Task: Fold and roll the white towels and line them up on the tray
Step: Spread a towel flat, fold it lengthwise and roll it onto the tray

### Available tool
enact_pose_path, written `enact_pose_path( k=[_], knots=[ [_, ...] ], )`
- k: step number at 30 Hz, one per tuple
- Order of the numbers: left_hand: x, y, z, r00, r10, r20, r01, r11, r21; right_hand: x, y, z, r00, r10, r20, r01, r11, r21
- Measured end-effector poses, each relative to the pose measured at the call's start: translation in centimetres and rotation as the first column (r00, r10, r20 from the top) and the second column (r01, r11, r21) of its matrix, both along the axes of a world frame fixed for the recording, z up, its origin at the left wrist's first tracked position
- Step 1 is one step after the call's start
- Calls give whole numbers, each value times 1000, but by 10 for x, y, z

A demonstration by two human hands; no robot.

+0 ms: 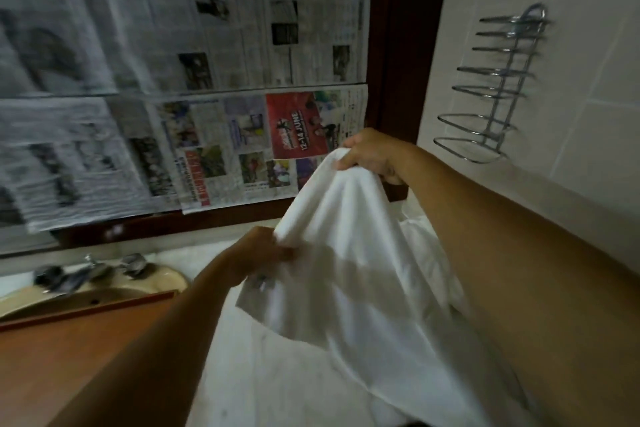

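Step in hand, as judged: open one soft white cloth towel (pixel 349 274) before folding. Both hands hold it raised above more white cloth on the table (pixel 52 357), near the right wall. The right hand (pixel 372 154) pinches the far top edge — fingers curled on the cloth; the left hand (pixel 258 258) pinches the nearer edge lower down. Level the two hands and draw the edge taut, so corners align. The towel hangs creased, blurred, unfolded. No tray is visible.

Newspaper sheets (pixel 86 80) blur left; towel (pixel 346 305) runs off below.
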State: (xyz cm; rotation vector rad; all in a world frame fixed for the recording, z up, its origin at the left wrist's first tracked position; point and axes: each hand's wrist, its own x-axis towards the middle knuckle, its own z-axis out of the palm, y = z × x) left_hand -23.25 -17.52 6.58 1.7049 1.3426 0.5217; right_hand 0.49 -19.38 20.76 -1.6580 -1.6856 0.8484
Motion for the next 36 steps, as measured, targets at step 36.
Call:
enact_pose_path(
  k=[36],
  knots=[
    [-121,-25,9,946,30,-322,13,991,132,17,-53,-140,960,-157,233,161,987,0]
  ],
)
